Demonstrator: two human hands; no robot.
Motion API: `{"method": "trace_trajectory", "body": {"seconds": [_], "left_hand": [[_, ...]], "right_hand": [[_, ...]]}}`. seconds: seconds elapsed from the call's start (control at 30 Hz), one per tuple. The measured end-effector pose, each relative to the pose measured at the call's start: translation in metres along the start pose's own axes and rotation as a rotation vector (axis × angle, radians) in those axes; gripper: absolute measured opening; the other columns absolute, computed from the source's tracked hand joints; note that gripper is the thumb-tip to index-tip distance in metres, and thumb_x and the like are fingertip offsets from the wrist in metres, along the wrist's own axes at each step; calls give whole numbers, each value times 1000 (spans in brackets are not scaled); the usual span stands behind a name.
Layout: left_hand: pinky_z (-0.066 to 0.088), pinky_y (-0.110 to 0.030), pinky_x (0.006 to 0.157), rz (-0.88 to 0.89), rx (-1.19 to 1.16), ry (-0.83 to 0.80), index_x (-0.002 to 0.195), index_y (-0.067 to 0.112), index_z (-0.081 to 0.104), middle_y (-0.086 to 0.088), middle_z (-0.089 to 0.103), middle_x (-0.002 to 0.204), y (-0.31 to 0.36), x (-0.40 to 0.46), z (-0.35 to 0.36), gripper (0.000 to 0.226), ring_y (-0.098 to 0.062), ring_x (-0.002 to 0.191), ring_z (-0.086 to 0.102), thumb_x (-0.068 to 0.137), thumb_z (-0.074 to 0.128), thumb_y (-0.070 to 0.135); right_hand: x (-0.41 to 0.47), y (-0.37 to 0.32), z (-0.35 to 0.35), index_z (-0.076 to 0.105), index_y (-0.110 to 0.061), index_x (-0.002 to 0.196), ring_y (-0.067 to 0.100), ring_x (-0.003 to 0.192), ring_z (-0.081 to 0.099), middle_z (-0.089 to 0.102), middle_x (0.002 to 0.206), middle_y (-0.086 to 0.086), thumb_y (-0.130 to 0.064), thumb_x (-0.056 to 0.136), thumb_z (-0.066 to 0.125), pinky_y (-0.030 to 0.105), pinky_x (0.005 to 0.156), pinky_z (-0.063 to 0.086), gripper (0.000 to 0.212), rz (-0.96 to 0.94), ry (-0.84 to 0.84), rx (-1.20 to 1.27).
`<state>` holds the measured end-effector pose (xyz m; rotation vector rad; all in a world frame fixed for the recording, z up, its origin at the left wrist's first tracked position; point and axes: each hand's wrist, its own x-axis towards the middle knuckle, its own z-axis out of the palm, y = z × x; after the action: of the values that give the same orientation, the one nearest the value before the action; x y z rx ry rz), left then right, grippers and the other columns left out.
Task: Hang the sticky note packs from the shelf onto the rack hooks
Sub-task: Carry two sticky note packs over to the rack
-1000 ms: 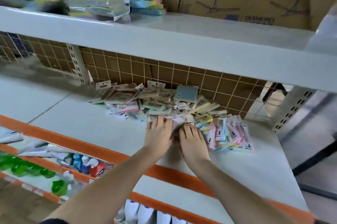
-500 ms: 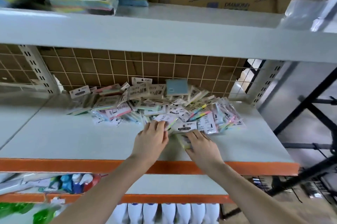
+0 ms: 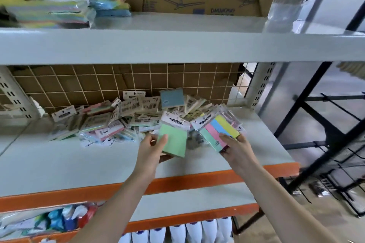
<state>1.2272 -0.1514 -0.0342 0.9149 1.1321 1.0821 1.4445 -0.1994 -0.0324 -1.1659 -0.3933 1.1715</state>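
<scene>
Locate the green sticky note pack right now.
Head view, centre: the green sticky note pack is held in the left hand, above the shelf, in front of the pile of packs.

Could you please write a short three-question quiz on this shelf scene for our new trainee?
1. True or false: the left hand holds a plain green pack.
2. The right hand holds which pack? A) one blue pad B) a striped pack of green, pink, blue and yellow C) nothing
3. Fill in: the pile of remaining packs lies on the grey shelf, in front of a wire ____.

Key: 1 true; 2 B; 3 grid.
</scene>
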Motion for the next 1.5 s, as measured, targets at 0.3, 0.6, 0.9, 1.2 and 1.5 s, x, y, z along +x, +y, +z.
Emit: {"method": "trace_trajectory", "body": {"seconds": [0.3, 0.6, 0.9, 1.2, 1.5], "left_hand": [[58, -40, 58, -258, -69, -294, 105, 19, 58, -2, 73, 95, -18, -28, 97, 31, -24, 81, 71, 84, 62, -3], [54, -31, 57, -82, 74, -525, 80, 29, 67, -3, 73, 86, -57, -105, 218, 13, -18, 75, 71, 67, 73, 29], [54, -30, 65, 110, 186, -614, 95, 25, 65, 5, 73, 89, -79, -173, 342, 19, -13, 83, 70, 78, 70, 32], [41, -19, 85, 297, 226, -642, 133, 27, 40, 26, 50, 102, -72, -198, 441, 48, 11, 93, 53, 90, 59, 35], [55, -47, 82, 355, 189, -721, 99, 33, 57, 7, 72, 90, -54, -188, 539, 68, -17, 87, 69, 52, 65, 81]], "right_hand": [[-23, -36, -88, 58, -1, 104, 22, 72, 71, 73, 84, 13, -7, 92, 58, 31, 60, 58, 13, 20, -14, 179], [-73, -82, -208, 50, -8, 85, 4, 61, 51, 56, 74, 1, -9, 88, 66, 18, 56, 42, 17, -270, -13, -639], [-130, -153, -325, 68, -36, 78, -2, 51, 44, 57, 58, -20, -42, 82, 70, 12, 48, 34, 7, -466, 77, -600], [-153, -227, -410, 72, -32, 94, 17, 87, 68, 74, 95, -4, -33, 78, 73, 30, 72, 55, 15, -542, 200, -298], [-125, -294, -466, 73, -31, 78, 25, 81, 65, 71, 79, 0, -51, 58, 77, 45, 76, 53, 28, -557, 373, -254]]}}
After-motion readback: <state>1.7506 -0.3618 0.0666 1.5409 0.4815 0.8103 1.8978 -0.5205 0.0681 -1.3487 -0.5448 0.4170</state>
